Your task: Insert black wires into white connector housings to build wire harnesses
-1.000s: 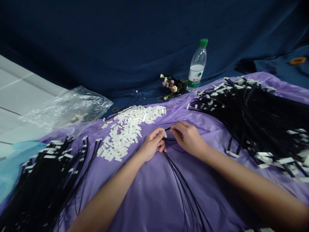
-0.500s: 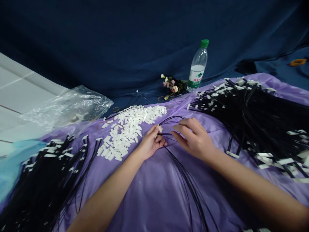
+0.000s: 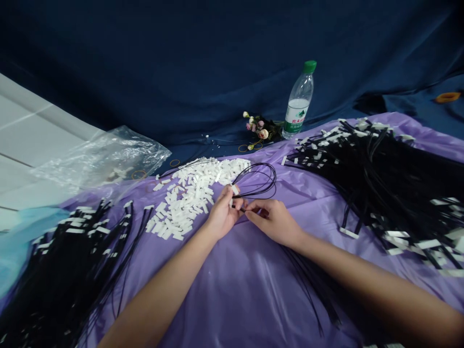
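In the middle of the view my left hand (image 3: 222, 212) is closed around a white plastic connector (image 3: 235, 189) with thin black wires (image 3: 271, 176) running from it. Those wires bend into a loop beyond the fingers. My right hand (image 3: 272, 218) pinches black wire close to the left fingertips, the two hands almost touching. Loose wire ends (image 3: 308, 285) trail below the right wrist across the purple sheet (image 3: 232, 290). Just left of my left hand lies a pile of small white connectors (image 3: 188, 198).
Black cables with white ends lie in one bundle (image 3: 54, 270) at left and another bundle (image 3: 395, 169) at right. Behind stand a water bottle (image 3: 299, 101) and artificial flowers (image 3: 259, 126). A clear plastic bag (image 3: 108, 154) rests at the left, near rubber bands (image 3: 174, 163).
My right hand has moved down and left, closing on wire beside the left fingers. The wire loop now stands out rounder above it. My left hand has barely moved.
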A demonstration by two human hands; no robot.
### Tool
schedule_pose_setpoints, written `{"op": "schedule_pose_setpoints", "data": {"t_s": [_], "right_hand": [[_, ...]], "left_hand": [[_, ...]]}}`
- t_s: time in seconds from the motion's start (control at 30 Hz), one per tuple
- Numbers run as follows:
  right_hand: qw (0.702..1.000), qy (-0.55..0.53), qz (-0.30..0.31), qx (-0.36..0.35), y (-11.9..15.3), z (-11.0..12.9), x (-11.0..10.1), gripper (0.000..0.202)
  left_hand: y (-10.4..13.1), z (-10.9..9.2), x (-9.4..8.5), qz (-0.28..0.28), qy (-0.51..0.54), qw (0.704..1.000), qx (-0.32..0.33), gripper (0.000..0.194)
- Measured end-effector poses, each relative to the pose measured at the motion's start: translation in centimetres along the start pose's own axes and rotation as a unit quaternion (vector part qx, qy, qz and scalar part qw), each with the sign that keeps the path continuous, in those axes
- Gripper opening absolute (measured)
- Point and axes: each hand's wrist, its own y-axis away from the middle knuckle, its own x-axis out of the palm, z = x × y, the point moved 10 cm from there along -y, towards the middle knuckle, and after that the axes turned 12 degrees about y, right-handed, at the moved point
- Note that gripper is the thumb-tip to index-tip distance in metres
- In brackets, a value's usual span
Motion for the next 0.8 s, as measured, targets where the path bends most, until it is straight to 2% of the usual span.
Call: {"op": "schedule_pose_setpoints", "data": {"t_s": [0.13,0.23,0.37,0.53,0.67,0.8], "right_hand": [[0.999,-0.027,0.021,0.027,0.2,-0.6,0.6,0.012],[0.997,-0.043,0.048,0.039,0.4,-1.0,1.2,0.01],[0.995,-0.054,0.078,0.04,0.7,-0.8,2.0,0.009],[0.976,-0.155,0.125,0.086,1.1,-1.6,3.8,0.01],[0.964,-0.205,0.11,0.126,1.0,-2.6,4.2,0.014],[0.956,-0.236,0.093,0.15,0.8,-2.6,4.0,0.017]], "left_hand": [[0.1,0.1,0.4,0.016,-0.039,0.999,0.017,0.023],[0.2,-0.3,0.1,0.005,-0.044,0.998,0.041,0.022],[0.0,-0.2,-0.3,-0.011,-0.05,0.998,0.029,0.022],[0.0,-0.2,0.0,0.01,-0.056,0.998,0.026,0.021],[0.1,0.0,-0.2,-0.004,-0.059,0.998,0.008,0.025],[0.3,0.4,-0.6,-0.025,-0.075,0.997,-0.019,0.031]]}}
